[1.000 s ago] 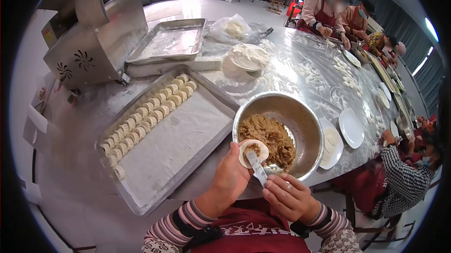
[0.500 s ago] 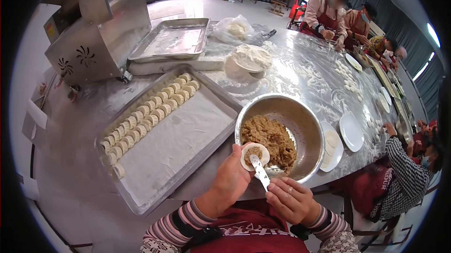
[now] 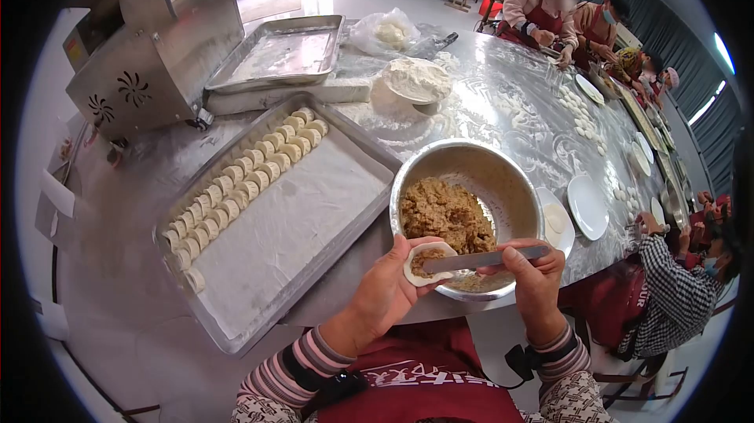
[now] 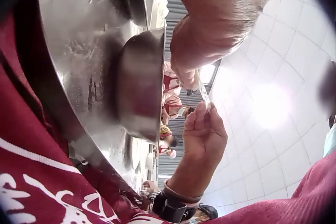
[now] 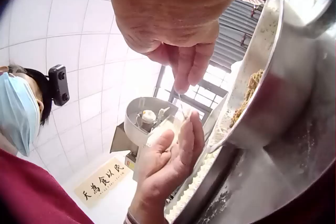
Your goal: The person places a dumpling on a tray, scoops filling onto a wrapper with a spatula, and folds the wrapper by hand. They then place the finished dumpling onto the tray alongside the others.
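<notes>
My left hand [image 3: 381, 289] holds a round white dumpling wrapper [image 3: 444, 250] near the front rim of a steel bowl [image 3: 512, 199]. Brown filling lies on the wrapper, with the thumb at its upper left edge and the fingers beneath. A narrow flat metal spatula [image 3: 479, 259] is gripped by its end in my right hand [image 3: 538, 285]; its tip presses into the filling on the wrapper. Inside the bowl is a mound of brown filling [image 3: 444, 217]. In the right wrist view, my left hand [image 5: 170, 161] is cupped below my right hand [image 5: 184, 40].
Left of the bowl, a lined metal tray [image 3: 290, 211] carries rows of shaped dumplings [image 3: 236, 187]. Plates [image 3: 587, 207], one with wrappers, stand to the right. Behind are a flour heap [image 3: 416, 80], an upper tray [image 3: 283, 54] and a steel machine [image 3: 149, 54]. Other people work along the table.
My right hand has moved right and up, swinging the spatula from pointing away to lying nearly level across the wrapper. The left hand keeps holding the wrapper in about the same place.
</notes>
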The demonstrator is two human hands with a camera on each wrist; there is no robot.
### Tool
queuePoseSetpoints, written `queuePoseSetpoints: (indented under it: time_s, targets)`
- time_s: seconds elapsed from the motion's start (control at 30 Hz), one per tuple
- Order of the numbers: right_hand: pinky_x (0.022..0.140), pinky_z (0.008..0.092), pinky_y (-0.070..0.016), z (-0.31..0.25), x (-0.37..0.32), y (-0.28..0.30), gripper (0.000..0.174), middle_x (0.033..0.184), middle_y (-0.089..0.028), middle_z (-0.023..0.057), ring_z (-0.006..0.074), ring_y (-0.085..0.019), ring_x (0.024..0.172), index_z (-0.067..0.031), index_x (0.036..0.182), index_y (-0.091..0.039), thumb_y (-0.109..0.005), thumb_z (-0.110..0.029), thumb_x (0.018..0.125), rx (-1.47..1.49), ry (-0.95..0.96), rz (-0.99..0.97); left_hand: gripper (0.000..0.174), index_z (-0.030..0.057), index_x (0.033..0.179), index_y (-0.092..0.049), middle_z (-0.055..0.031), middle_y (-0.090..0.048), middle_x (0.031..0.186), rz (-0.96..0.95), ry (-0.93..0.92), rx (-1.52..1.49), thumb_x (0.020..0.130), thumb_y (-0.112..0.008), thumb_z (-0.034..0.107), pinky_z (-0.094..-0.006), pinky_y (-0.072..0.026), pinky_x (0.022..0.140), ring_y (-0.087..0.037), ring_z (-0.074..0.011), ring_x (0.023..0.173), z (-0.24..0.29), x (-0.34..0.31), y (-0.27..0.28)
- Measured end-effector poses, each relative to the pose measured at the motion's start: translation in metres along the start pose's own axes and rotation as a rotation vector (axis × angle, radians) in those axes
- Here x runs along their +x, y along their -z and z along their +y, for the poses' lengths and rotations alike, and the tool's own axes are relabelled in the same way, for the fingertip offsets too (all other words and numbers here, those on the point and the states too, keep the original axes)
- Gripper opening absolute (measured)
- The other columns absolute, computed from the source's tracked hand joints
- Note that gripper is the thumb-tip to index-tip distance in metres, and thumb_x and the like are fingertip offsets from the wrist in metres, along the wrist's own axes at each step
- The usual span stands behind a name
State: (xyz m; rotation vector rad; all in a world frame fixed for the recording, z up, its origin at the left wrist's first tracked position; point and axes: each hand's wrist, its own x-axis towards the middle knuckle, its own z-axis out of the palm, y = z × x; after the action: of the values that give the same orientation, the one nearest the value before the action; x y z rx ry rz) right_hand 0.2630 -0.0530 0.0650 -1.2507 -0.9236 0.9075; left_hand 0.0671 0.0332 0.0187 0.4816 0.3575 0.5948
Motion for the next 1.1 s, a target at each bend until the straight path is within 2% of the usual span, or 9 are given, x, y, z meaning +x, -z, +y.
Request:
queuePoseSetpoints:
  time_s: [0.1, 0.17, 0.3, 0.6, 0.83, 0.93, 0.97, 1.03, 1.1]
  targets:
    - [0.067, 0.0352, -0.0585, 0.001, 0.000, 0.006, 0.014, 0.076, -0.068, 0.0177, 0.0282, -0.070, 0.070, 0.0087, 0.093, -0.065, -0.060, -0.003, 0.087, -0.015, 0.031, 0.007, 0.066, -0.0038, 0.133, -0.037, -0.0178, -0.049, 0.130, -0.005, -0.035, -0.011, 0.098, -0.029, 0.051, -0.0388, -0.0413, 0.103, -0.050, -0.0257, 0.121, -0.003, 0.004, 0.005]
    - [0.065, 0.0390, -0.0598, -0.001, -0.003, 0.007, 0.014, 0.077, -0.068, 0.0167, 0.0298, -0.070, 0.070, 0.0087, 0.094, -0.064, -0.060, -0.002, 0.087, 0.012, 0.178, 0.085, 0.065, -0.0040, 0.133, -0.036, -0.0177, -0.049, 0.131, -0.010, -0.043, -0.030, 0.099, -0.029, 0.051, -0.0385, -0.0408, 0.104, -0.050, -0.0255, 0.121, 0.002, 0.004, 0.000]
    - [0.063, 0.0414, -0.0604, -0.001, -0.003, 0.009, 0.013, 0.078, -0.067, 0.0155, 0.0312, -0.069, 0.069, 0.0085, 0.094, -0.064, -0.059, -0.001, 0.087, -0.024, 0.294, 0.102, 0.065, -0.0042, 0.134, -0.035, -0.0169, -0.047, 0.133, -0.019, -0.015, -0.090, 0.099, -0.028, 0.050, -0.0387, -0.0390, 0.106, -0.049, -0.0250, 0.123, 0.006, 0.003, -0.006]
    - [0.068, 0.0316, -0.0572, -0.002, -0.006, 0.000, 0.012, 0.081, -0.068, 0.0141, 0.0267, -0.070, 0.072, 0.0078, 0.096, -0.064, -0.059, 0.001, 0.088, -0.137, 0.273, 0.018, 0.061, -0.0056, 0.131, -0.040, -0.0163, -0.052, 0.128, 0.022, -0.054, -0.041, 0.100, -0.030, 0.045, -0.0391, -0.0393, 0.105, -0.051, -0.0250, 0.120, 0.002, 0.003, -0.001]
    - [0.066, 0.0285, -0.0566, 0.006, 0.018, 0.018, 0.014, 0.078, -0.068, 0.0143, 0.0228, -0.069, 0.070, 0.0098, 0.095, -0.063, -0.058, -0.001, 0.087, -0.206, 0.250, 0.149, 0.058, -0.0056, 0.129, -0.043, -0.0161, -0.054, 0.125, 0.060, -0.162, 0.139, 0.101, -0.031, 0.043, -0.0395, -0.0401, 0.102, -0.052, -0.0252, 0.118, 0.000, 0.004, 0.009]
    - [0.062, 0.0285, -0.0568, 0.024, 0.052, 0.032, 0.018, 0.077, -0.068, 0.0164, 0.0203, -0.069, 0.067, 0.0088, 0.091, -0.064, -0.062, -0.008, 0.086, -0.137, 0.036, 0.157, 0.052, -0.0053, 0.128, -0.045, -0.0160, -0.054, 0.125, 0.085, -0.156, 0.094, 0.102, -0.031, 0.038, -0.0372, -0.0422, 0.100, -0.054, -0.0230, 0.115, 0.003, 0.003, 0.005]
    - [0.062, 0.0285, -0.0568, 0.032, 0.063, 0.037, 0.018, 0.077, -0.068, 0.0164, 0.0203, -0.069, 0.067, 0.0088, 0.091, -0.064, -0.062, -0.008, 0.086, -0.131, 0.036, 0.161, 0.057, -0.0054, 0.129, -0.043, -0.0167, -0.053, 0.125, 0.109, -0.105, 0.066, 0.101, -0.031, 0.043, -0.0388, -0.0414, 0.101, -0.053, -0.0245, 0.117, 0.005, 0.003, 0.003]
    - [0.058, 0.0285, -0.0567, 0.044, 0.080, 0.054, 0.018, 0.074, -0.068, 0.0163, 0.0207, -0.069, 0.065, 0.0070, 0.086, -0.064, -0.062, -0.010, 0.087, -0.141, -0.199, 0.057, 0.062, -0.0055, 0.129, -0.042, -0.0173, -0.053, 0.126, 0.132, -0.046, 0.047, 0.100, -0.031, 0.048, -0.0404, -0.0406, 0.102, -0.052, -0.0261, 0.118, 0.007, 0.001, 0.000]
    - [0.056, 0.0279, -0.0566, 0.040, 0.089, 0.068, 0.018, 0.072, -0.067, 0.0161, 0.0213, -0.069, 0.062, 0.0058, 0.082, -0.064, -0.061, -0.011, 0.086, -0.157, -0.208, 0.062, 0.065, -0.0052, 0.130, -0.040, -0.0176, -0.052, 0.127, 0.033, 0.000, -0.019, 0.099, -0.029, 0.050, -0.0404, -0.0413, 0.102, -0.052, -0.0266, 0.119, 0.009, 0.000, 0.000]
